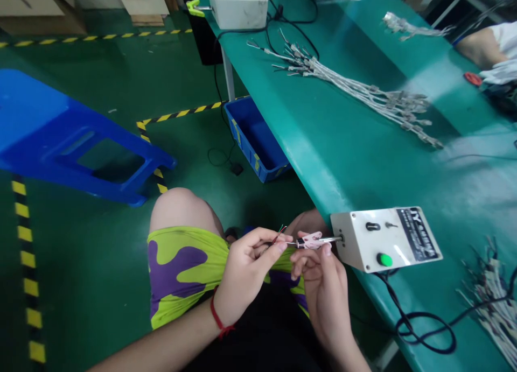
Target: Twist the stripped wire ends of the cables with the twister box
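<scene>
My left hand (252, 264) pinches a thin cable between thumb and fingers. Its fine coloured wires (279, 233) stick out past my fingertips, red and green among them. A pink clip (312, 240) sits on the metal shaft (332, 238) that juts from the white control box (383, 240). My right hand (323, 280) is closed around this clip, the thumb on its near side. The cable reaches the clip's dark tip; whether the jaws are clamped on it is too small to make out. On the box are a green button (385, 260) and a black switch.
Bundles of white cables (343, 81) lie on the green table (291, 130), with more cables (496, 291) at lower right. Another white box (238, 6) stands at the far end. A blue bin (262, 174) and blue stool (81, 119) are on the floor. A person's arm (480, 46) shows at right.
</scene>
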A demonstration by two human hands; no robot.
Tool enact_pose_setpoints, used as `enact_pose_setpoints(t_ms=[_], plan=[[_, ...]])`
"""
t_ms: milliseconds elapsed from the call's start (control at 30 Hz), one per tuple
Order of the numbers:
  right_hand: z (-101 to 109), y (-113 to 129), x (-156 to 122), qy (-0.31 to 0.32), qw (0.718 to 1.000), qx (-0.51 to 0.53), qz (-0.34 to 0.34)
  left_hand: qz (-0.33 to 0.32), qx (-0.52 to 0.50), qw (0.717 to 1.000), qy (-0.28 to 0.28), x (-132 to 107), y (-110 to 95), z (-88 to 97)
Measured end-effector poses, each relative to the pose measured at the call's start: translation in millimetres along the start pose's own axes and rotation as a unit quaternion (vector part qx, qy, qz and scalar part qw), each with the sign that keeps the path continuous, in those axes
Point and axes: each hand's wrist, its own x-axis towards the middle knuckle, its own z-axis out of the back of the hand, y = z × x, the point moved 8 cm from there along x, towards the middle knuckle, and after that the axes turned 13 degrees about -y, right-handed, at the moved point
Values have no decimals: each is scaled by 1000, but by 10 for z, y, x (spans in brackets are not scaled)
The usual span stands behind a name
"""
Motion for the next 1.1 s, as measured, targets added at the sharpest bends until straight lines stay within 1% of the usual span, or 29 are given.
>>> enact_pose_setpoints(t_ms=[167, 233, 333, 433, 600, 800, 1100], plan=[[59, 10, 48, -51, 995, 85, 6, -5, -21, 1000, 15, 18, -6, -46], [70, -3, 58, -48, 994, 102, 1, -2, -41, 999, 18, 23, 10, -54], [56, -32, 73, -25, 991, 130, -10, 6, -72, 997, 20, 22, 43, -60], [53, -65, 99, -20, 988, 153, -20, 1, -92, 995, 28, 16, 54, -75], [59, -87, 127, -27, 985, 168, -25, -17, -86, 996, 32, 29, 46, -116], [64, -92, 127, -24, 986, 163, -28, -31, -65, 997, 34, 39, 15, -162], [72, -96, 126, -31, 984, 171, -31, -37, -83, 995, 29, 42, 38, -166]])
